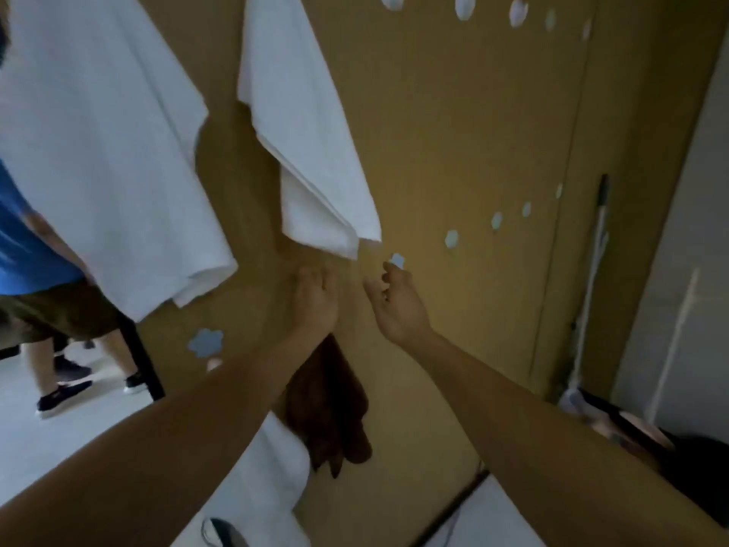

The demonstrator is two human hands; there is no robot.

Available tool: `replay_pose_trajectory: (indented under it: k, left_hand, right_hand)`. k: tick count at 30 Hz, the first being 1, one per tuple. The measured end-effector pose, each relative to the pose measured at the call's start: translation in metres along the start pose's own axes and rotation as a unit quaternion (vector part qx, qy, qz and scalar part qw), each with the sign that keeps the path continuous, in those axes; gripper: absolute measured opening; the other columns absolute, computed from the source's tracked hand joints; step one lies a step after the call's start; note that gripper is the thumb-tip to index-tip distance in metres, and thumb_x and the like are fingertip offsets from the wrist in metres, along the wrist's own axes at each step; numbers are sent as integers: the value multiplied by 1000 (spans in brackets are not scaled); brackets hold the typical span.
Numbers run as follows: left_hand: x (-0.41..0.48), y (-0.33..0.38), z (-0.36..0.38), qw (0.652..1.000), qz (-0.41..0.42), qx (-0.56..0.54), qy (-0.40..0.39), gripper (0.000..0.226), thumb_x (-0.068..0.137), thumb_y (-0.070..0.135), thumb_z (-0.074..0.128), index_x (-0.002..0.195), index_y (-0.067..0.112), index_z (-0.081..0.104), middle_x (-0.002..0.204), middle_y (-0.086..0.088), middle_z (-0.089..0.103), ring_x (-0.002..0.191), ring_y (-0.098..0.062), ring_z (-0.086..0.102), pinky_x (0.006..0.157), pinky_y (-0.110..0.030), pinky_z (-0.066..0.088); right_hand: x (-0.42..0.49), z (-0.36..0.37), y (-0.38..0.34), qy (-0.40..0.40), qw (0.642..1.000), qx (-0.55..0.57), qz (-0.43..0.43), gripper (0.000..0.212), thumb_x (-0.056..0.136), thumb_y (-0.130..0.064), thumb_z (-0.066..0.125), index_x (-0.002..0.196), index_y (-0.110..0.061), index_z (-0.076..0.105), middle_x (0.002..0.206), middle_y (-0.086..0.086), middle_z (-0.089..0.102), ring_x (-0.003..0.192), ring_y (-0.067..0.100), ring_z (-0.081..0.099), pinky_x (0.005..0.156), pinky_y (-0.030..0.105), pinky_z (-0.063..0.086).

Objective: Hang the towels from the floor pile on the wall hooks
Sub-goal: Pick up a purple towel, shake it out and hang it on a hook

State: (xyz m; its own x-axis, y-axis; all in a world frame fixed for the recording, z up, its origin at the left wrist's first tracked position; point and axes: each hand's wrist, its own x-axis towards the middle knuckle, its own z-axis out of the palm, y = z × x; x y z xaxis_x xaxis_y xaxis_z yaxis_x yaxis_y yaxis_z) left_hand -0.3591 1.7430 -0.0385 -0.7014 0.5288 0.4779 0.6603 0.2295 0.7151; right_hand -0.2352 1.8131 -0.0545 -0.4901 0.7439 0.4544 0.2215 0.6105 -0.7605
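Note:
A dark brown towel (329,408) hangs down the tan wall (453,132) from under my left hand (315,300), whose curled fingers grip its top edge against the wall; my wrist hides the towel's top. My right hand (394,304) is just to the right, fingers loosely curled and holding nothing, right under a pale flower-shaped hook (397,260). Two white towels hang higher up: a narrow folded one (311,144) directly above my hands and a wide one (102,152) to the left. White towels (272,479) lie piled at the wall's foot below my left arm.
More flower hooks run in rows across the wall (451,238) (205,343). Another person in a blue shirt (23,246) stands close at the left by a black frame leg (140,361). A mop (591,278) leans in the right corner.

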Motion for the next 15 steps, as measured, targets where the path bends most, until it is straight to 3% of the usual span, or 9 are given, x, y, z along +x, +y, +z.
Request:
replay_pose_trajectory:
  k: [3, 5, 7, 11, 13, 15]
  left_hand:
    - [-62, -28, 38, 979, 8, 83, -188, 52, 99, 43, 35, 121, -1, 50, 120, -20, 58, 107, -30, 56, 89, -32, 41]
    - [-104, -33, 63, 938, 16, 136, -318, 63, 98, 49, 37, 139, 1, 36, 139, -19, 46, 122, -31, 49, 101, -34, 39]
    - [-142, -27, 87, 892, 54, 180, -412, 66, 95, 51, 41, 143, 8, 30, 144, -15, 41, 127, -31, 45, 104, -36, 39]
    - [-204, 1, 124, 805, 137, 228, -530, 68, 93, 49, 46, 145, 9, 27, 141, -13, 42, 119, -28, 49, 97, -35, 43]
    - [-241, 24, 144, 769, 163, 210, -581, 61, 94, 40, 48, 140, 2, 33, 125, -12, 52, 102, -25, 56, 82, -30, 47]
    - [-280, 49, 169, 739, 186, 196, -617, 56, 94, 33, 51, 132, -7, 38, 122, -18, 55, 101, -31, 57, 85, -33, 48]
  right_hand:
    - [-68, -20, 42, -51, 992, -66, 94, 63, 99, -47, 41, 148, -9, 29, 146, 15, 37, 128, 29, 46, 108, 40, 37]
    - [-112, -44, 69, -83, 979, -111, 147, 62, 99, -49, 41, 148, -11, 32, 146, 15, 37, 130, 31, 43, 109, 39, 35]
    - [-155, -75, 97, -110, 961, -158, 200, 61, 98, -50, 42, 146, -13, 36, 146, 15, 37, 132, 32, 41, 110, 41, 33]
    - [-238, -140, 141, -176, 922, -196, 285, 52, 98, -45, 48, 133, -7, 51, 137, 16, 49, 127, 31, 46, 102, 33, 37]
    - [-286, -173, 160, -215, 891, -207, 342, 56, 97, -47, 49, 137, -8, 47, 143, 12, 46, 129, 29, 44, 103, 32, 35]
    - [-334, -207, 178, -212, 870, -210, 393, 61, 96, -50, 49, 142, -11, 42, 147, 9, 42, 131, 27, 42, 105, 35, 35]
